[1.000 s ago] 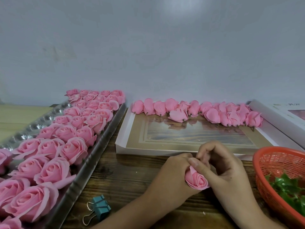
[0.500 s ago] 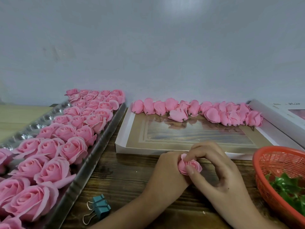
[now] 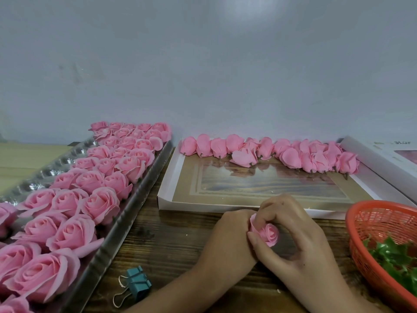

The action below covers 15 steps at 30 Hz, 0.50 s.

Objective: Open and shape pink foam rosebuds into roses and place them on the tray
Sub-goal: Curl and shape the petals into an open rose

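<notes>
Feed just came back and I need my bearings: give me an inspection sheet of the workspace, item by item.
Surface: dark wooden table.
Job's things: held rosebud, partly opened; tray at left with rows of opened roses; closed rosebuds lined along the far edge of the flat box.
Clutter: teal binder clip beside the tray's near end; orange basket holding green leaves at right.
Grippers: left hand grips the held rosebud; right hand pinches its petals.
Cables: nothing seen.
Surroundings: grey wall behind; second white box at far right.
</notes>
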Motion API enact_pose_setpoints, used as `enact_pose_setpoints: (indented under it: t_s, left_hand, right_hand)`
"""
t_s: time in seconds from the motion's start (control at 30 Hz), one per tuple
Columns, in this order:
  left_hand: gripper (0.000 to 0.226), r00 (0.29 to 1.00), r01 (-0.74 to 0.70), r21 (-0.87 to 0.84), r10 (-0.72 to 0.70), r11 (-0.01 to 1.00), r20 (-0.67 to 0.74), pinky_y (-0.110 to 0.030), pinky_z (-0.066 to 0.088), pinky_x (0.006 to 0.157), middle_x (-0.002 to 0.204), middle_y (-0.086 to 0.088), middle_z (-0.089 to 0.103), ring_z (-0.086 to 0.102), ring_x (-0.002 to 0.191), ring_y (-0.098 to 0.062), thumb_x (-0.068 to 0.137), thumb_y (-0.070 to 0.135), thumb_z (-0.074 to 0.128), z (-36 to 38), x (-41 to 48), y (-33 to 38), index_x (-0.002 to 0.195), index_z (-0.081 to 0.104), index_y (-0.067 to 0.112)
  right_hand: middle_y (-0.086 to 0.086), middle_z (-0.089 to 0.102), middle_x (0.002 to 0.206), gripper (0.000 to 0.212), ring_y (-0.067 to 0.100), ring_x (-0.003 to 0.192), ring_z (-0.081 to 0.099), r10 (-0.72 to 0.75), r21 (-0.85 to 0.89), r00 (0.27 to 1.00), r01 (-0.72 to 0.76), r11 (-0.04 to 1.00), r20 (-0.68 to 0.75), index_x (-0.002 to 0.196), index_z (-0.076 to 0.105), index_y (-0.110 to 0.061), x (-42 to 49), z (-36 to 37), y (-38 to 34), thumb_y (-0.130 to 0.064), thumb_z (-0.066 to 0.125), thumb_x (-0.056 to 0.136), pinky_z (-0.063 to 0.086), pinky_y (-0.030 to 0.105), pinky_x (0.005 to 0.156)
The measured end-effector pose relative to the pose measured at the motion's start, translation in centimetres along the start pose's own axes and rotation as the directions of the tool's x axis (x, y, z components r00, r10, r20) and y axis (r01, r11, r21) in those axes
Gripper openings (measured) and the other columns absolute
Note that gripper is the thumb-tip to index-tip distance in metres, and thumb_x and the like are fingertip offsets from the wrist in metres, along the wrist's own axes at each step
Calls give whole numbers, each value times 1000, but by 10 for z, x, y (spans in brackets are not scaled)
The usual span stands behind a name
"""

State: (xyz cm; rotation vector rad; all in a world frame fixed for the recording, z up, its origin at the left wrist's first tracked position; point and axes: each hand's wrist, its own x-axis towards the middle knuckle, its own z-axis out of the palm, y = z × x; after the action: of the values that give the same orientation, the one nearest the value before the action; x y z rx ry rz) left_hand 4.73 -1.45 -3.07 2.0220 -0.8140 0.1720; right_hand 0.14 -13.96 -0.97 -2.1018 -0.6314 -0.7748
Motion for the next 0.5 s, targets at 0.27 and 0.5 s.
enact_pose_setpoints:
  t_s: [0.27, 0.5]
  left_hand:
    - [18, 993, 98, 56, -101, 994, 61, -7, 35, 54, 58, 17, 50, 50, 61, 3, 71, 41, 41, 14, 5, -15, 55, 43, 33]
    - [29, 988, 156, 2, -156, 988, -9, -17, 49, 67, 61, 19, 48, 49, 59, 7, 75, 15, 52, 14, 4, -15, 61, 42, 38]
  right_hand:
    - [-12, 53, 86, 5, 7, 84, 54, -95, -241, 995, 97, 966, 20, 78, 57, -20, -1, -1, -1, -21, 61, 79, 44, 30, 74]
    - [-13, 52, 89, 10, 8, 82, 54, -91, -231, 996, 94, 968, 26, 78, 57, -20, 0, -1, -1, -26, 62, 84, 45, 32, 72]
